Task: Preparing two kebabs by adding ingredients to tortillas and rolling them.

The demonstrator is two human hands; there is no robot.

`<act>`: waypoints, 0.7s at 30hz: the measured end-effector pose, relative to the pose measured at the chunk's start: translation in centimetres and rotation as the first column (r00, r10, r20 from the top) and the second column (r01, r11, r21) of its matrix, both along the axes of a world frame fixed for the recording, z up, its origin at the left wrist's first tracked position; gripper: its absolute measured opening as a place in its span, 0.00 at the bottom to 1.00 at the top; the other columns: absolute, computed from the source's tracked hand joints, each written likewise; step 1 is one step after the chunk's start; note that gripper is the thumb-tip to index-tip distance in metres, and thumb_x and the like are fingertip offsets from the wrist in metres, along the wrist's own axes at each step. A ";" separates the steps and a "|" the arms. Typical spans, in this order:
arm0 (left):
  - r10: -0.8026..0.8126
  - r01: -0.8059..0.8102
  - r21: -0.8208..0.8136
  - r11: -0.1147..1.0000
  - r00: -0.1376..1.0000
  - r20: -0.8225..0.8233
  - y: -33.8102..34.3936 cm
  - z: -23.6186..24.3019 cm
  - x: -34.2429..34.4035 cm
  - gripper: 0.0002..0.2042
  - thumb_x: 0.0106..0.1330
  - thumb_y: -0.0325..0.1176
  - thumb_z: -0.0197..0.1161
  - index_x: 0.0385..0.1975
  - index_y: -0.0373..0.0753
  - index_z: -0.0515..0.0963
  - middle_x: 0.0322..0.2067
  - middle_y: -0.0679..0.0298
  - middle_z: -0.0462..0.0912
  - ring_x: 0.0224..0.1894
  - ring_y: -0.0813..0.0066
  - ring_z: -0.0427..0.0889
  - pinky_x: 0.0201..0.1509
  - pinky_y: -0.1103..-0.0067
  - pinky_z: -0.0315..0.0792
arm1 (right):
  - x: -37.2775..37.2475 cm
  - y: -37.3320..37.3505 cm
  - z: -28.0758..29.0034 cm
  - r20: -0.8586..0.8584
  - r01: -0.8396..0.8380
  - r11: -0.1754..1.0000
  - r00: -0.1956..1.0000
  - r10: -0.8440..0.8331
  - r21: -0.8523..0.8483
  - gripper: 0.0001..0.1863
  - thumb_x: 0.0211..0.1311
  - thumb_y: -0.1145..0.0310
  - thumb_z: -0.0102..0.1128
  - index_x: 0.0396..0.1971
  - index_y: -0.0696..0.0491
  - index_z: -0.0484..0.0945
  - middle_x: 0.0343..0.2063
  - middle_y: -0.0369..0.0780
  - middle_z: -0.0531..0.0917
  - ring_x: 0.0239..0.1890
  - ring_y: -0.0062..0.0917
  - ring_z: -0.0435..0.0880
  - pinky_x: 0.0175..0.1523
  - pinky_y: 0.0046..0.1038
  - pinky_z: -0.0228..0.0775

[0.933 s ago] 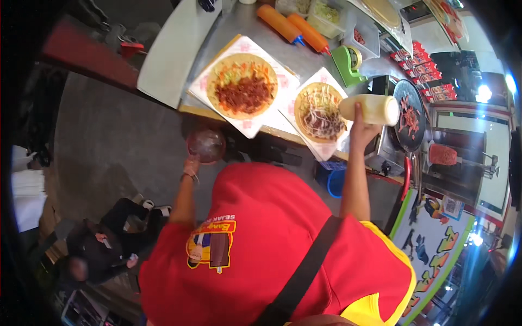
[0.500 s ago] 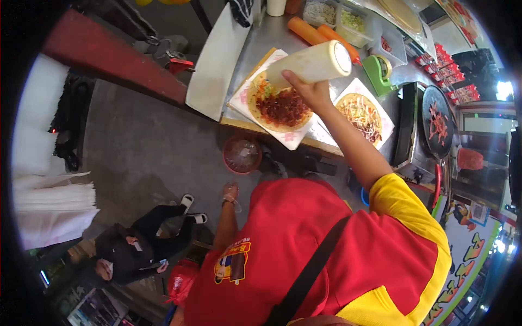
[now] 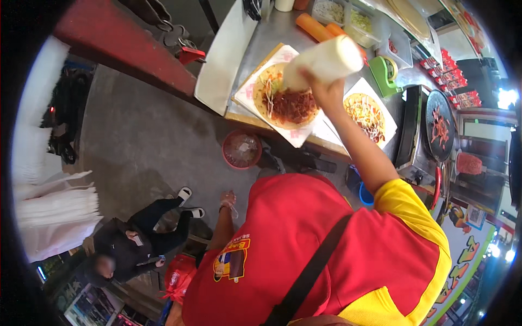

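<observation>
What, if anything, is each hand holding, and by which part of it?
The right hand holds a pale bottle by its body; the left hand seems empty.

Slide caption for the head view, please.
Right hand holds a pale bottle tilted over a topped flatbread, another flatbread alongside; the left hand is away from the counter.
</observation>
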State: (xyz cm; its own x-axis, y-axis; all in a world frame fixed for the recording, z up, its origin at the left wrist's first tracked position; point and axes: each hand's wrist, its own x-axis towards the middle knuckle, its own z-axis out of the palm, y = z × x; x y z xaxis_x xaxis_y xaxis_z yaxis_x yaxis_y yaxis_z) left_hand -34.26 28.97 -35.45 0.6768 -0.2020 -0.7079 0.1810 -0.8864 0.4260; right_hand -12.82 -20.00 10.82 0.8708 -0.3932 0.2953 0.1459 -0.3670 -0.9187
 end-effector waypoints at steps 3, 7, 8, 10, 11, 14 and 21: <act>-0.147 0.138 0.153 0.979 0.988 0.050 0.9 -0.6 2.1 0.15 0.74 0.42 0.56 0.39 0.37 0.86 0.37 0.54 0.91 0.43 0.53 0.90 0.52 0.60 0.81 | -1.6 -0.2 1.0 0.069 0.001 0.941 0.997 0.024 -0.337 0.28 0.60 0.60 0.81 0.55 0.59 0.81 0.47 0.49 0.89 0.52 0.39 0.89 0.60 0.42 0.80; -0.062 0.061 0.120 0.991 0.998 0.006 -3.5 1.8 7.0 0.16 0.74 0.41 0.57 0.37 0.34 0.85 0.34 0.51 0.90 0.41 0.49 0.89 0.50 0.59 0.81 | -1.3 -2.3 0.8 0.216 0.060 0.892 0.975 0.043 -0.447 0.20 0.60 0.63 0.78 0.49 0.55 0.87 0.45 0.44 0.91 0.50 0.43 0.90 0.58 0.42 0.82; -0.049 0.050 0.130 0.990 0.999 -0.008 -2.8 1.2 5.6 0.16 0.74 0.41 0.57 0.37 0.34 0.85 0.34 0.51 0.90 0.41 0.49 0.89 0.50 0.59 0.81 | -1.3 -1.5 2.2 0.136 0.038 0.980 0.991 -0.012 -0.196 0.17 0.61 0.63 0.76 0.47 0.54 0.88 0.44 0.44 0.91 0.48 0.44 0.90 0.57 0.42 0.83; 0.162 -0.122 -0.215 0.969 0.971 0.175 -1.1 0.0 5.5 0.16 0.74 0.40 0.58 0.36 0.33 0.85 0.34 0.50 0.90 0.39 0.47 0.88 0.51 0.59 0.81 | -1.7 -1.8 3.1 0.108 0.039 0.884 0.994 0.013 -0.466 0.19 0.60 0.62 0.76 0.49 0.54 0.88 0.48 0.47 0.90 0.53 0.45 0.89 0.62 0.43 0.80; 0.168 -0.126 -0.226 0.966 0.970 0.177 -2.0 0.1 5.8 0.16 0.74 0.40 0.58 0.36 0.33 0.85 0.34 0.50 0.90 0.39 0.47 0.88 0.51 0.59 0.81 | -2.7 -0.8 2.6 0.239 0.106 0.691 0.966 0.100 -0.715 0.25 0.59 0.60 0.78 0.53 0.58 0.85 0.54 0.50 0.87 0.60 0.44 0.85 0.68 0.45 0.74; 0.391 -0.398 -0.133 0.908 0.917 -0.072 -6.9 3.4 8.3 0.15 0.74 0.40 0.59 0.36 0.34 0.85 0.35 0.50 0.90 0.39 0.46 0.88 0.49 0.57 0.81 | -3.1 -4.1 -0.5 0.181 0.055 0.844 0.982 0.050 -0.533 0.33 0.60 0.57 0.80 0.61 0.57 0.78 0.58 0.50 0.84 0.60 0.41 0.84 0.66 0.47 0.74; 0.218 -0.204 -0.136 0.969 0.972 0.093 -1.4 -2.2 4.8 0.20 0.75 0.45 0.55 0.34 0.32 0.84 0.33 0.48 0.88 0.39 0.46 0.87 0.50 0.55 0.77 | -3.5 -3.0 4.6 0.169 0.044 0.825 0.984 0.063 -0.564 0.23 0.58 0.63 0.83 0.49 0.61 0.85 0.47 0.48 0.90 0.52 0.41 0.89 0.60 0.39 0.80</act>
State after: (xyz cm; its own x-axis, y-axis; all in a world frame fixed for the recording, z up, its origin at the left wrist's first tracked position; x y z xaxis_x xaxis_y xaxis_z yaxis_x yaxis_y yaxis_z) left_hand -29.43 27.58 -37.66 0.7837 -0.1288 -0.6077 0.3058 -0.7715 0.5579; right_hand -16.31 -23.04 15.40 0.7876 -0.1033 0.6074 0.2880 -0.8098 -0.5112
